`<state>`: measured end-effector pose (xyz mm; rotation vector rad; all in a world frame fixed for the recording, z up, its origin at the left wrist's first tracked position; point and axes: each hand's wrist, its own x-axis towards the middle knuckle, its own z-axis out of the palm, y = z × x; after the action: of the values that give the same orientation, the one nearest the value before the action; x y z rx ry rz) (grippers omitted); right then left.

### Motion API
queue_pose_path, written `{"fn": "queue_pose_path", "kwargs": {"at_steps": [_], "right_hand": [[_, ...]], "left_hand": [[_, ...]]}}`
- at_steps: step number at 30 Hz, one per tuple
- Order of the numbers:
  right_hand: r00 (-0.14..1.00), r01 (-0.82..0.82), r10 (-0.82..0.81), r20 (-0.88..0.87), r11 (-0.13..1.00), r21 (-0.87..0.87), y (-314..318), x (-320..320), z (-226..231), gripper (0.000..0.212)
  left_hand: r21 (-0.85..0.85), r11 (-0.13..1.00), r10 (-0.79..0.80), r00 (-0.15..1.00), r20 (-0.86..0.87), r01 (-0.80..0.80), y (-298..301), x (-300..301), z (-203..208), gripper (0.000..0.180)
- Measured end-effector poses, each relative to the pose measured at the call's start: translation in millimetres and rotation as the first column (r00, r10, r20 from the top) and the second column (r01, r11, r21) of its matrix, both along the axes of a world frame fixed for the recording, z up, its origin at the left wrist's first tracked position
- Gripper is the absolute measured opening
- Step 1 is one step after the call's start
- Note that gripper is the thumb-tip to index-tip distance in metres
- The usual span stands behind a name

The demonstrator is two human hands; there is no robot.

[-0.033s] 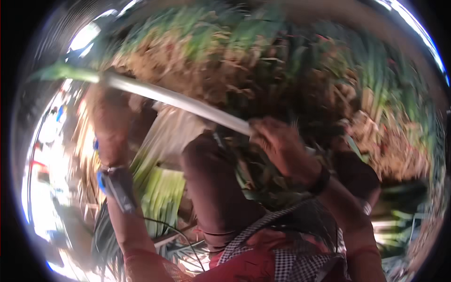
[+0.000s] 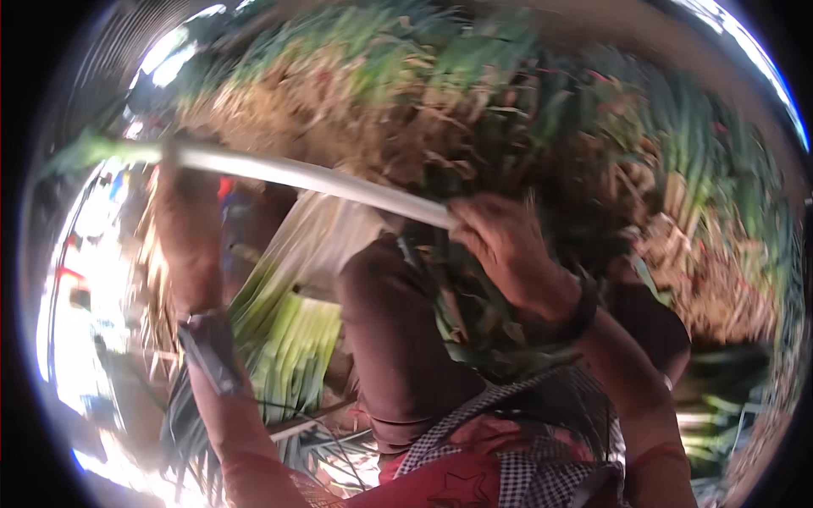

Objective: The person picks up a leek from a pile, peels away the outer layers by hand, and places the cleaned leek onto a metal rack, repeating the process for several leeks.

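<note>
A long leek [image 2: 313, 176] stretches across in front of me, white shaft to the right and green leaves pointing left. My left hand [image 2: 193, 212], blurred by motion, is closed round it close to where the white turns green. At the white end, my right hand [image 2: 500, 245] has its fingers wrapped round the tip. Beneath the leek, beside my left knee, lies a bundle of pale, clean leeks [image 2: 292, 245] with light-green leaves.
Heaps of untrimmed leeks [image 2: 373, 85] with brown, dry roots and skins spread along the far side and round to the right [image 2: 677, 203]. My bent knee [image 2: 398, 330] rises in the middle. Dark loose leaves [image 2: 483, 330] lie between my legs.
My left hand has shifted a little to the left along with the leek's green end. The right hand has risen slightly, still at the white end.
</note>
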<state>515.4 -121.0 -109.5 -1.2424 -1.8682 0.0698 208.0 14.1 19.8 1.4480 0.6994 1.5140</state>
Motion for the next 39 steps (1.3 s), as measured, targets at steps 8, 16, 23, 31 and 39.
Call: {"fn": "queue_pose_path", "kwargs": {"at_steps": [8, 16, 23, 31, 39], "right_hand": [[0.922, -0.360, 0.335, 0.193, 0.926, 0.112, 160, -193, 9, 0.025], [0.716, -0.372, 0.405, 0.569, 0.911, -0.180, 225, -256, -85, 0.016], [0.652, -0.292, 0.369, 0.663, 0.928, -0.231, 256, -225, -92, 0.008], [0.723, -0.420, 0.508, 0.467, 0.861, -0.287, 242, -248, -100, 0.005], [0.793, -0.378, 0.383, 0.473, 0.919, -0.111, 230, -231, -125, 0.007]], "left_hand": [[0.116, 0.598, 0.619, 0.365, -0.695, -0.793, -165, -209, -45, 0.041], [-0.781, 0.605, 0.278, 0.960, 0.025, -0.155, -194, -228, -118, 0.050], [-0.169, 0.814, 0.126, 0.452, -0.883, -0.555, -114, -217, -105, 0.027], [0.095, 0.975, 0.092, -0.022, -0.995, -0.201, -90, -216, -144, 0.054], [0.046, 0.997, 0.049, 0.040, -0.998, -0.056, -90, -196, -156, 0.040]]}}
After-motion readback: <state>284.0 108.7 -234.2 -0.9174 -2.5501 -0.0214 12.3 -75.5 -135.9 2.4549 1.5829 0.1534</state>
